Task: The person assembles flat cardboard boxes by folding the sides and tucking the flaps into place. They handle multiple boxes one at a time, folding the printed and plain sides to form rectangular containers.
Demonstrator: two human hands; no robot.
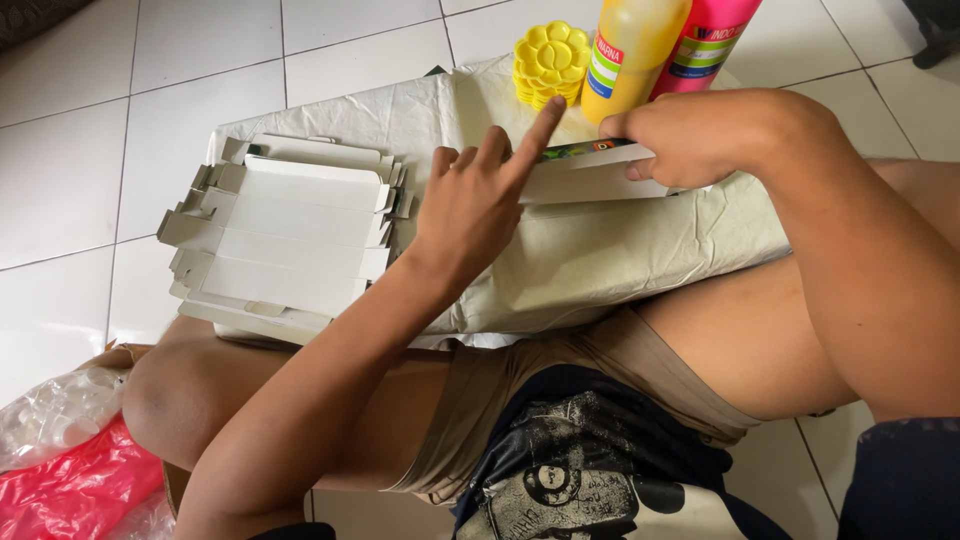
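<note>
My right hand (690,135) grips a flat, partly folded white cardboard box (590,178) over a pale sheet on the floor. My left hand (478,205) has its index finger stretched out and pressed along the top edge of that box, the other fingers curled. To the left lies a stack of flattened white box blanks (285,235), apart from both hands.
A yellow bottle (628,50) and a pink bottle (705,40) stand at the back beside a stack of yellow flower-shaped trays (550,62). The pale sheet (620,260) covers white floor tiles. Red and clear plastic bags (70,460) lie at lower left. My bent legs frame the near side.
</note>
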